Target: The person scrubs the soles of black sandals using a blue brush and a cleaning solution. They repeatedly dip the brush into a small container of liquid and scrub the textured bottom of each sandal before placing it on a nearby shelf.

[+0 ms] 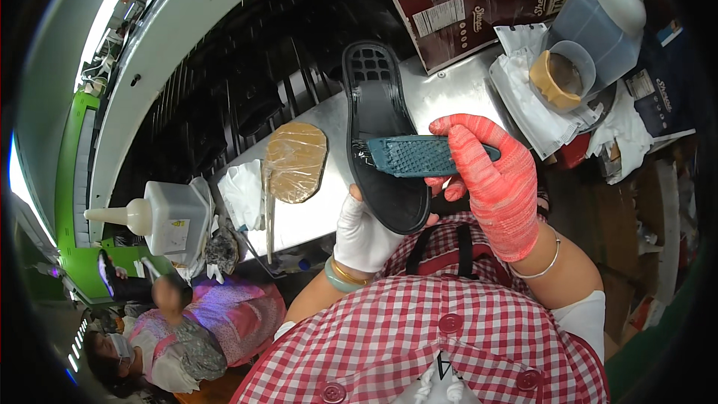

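Note:
A black shoe sole (371,105) stands lengthwise in front of me, with a grid of square hollows at its far end. My left hand (365,233), in a white glove with bare fingertips, grips the near end from below; part of its fingers is hidden under the sole. My right hand (490,179), in a pinkish-red knitted glove, holds a teal brush (411,157) with a bumpy, patterned upper side. The brush lies across the middle of the sole, and its left end touches the sole's inner face. Wet-looking shine shows beside that end.
A metal bench (441,97) runs behind the sole, beside a dark slatted conveyor (247,82). Left are a plastic-wrapped brown pad (296,161) and a nozzle bottle (168,217). Right are a clear cup (561,75), a large bottle (598,22) and a maroon box (449,15). A masked co-worker (187,329) sits lower left.

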{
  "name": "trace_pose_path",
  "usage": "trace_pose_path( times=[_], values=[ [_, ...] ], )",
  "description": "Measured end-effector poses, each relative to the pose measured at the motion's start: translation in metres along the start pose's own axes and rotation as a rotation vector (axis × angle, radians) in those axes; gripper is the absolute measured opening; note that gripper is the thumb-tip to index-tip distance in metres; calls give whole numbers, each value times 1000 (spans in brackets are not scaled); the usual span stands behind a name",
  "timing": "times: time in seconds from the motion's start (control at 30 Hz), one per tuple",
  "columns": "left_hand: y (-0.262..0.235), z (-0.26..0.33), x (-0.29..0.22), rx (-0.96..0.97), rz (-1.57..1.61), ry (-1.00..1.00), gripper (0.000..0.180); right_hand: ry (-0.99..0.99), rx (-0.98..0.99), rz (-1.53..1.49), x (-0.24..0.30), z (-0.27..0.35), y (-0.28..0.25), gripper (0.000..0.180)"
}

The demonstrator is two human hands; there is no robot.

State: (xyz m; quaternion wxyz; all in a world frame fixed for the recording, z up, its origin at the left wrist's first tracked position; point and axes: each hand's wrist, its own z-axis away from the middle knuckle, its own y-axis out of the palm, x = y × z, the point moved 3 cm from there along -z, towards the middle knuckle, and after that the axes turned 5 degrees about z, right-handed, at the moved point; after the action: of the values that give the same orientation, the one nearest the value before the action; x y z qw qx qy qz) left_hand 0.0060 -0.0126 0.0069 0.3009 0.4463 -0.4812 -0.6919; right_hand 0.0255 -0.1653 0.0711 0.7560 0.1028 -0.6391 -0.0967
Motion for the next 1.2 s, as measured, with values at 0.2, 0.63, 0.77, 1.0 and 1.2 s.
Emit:
trace_pose_path(
  times=[0.2, 0.63, 0.77, 1.0, 1.2],
  values=[
    [-3, 0, 1, 55, -171, -68, 80, -100, -42, 5, 8, -5, -4, 23],
    [-7, 10, -1, 111, -330, -122, 85, -220, -119, 70, 38, -26, -10, 22],
    [-10, 13, 0, 117, -323, -124, 84, -249, -78, 108, 43, -41, -12, 24],
    [-20, 11, -3, 60, -247, -103, 83, -39, 41, 133, 26, -12, -7, 25],
    [-20, 7, -3, 35, -276, -76, 77, 58, 57, 56, 10, 2, -4, 23]
  ],
)
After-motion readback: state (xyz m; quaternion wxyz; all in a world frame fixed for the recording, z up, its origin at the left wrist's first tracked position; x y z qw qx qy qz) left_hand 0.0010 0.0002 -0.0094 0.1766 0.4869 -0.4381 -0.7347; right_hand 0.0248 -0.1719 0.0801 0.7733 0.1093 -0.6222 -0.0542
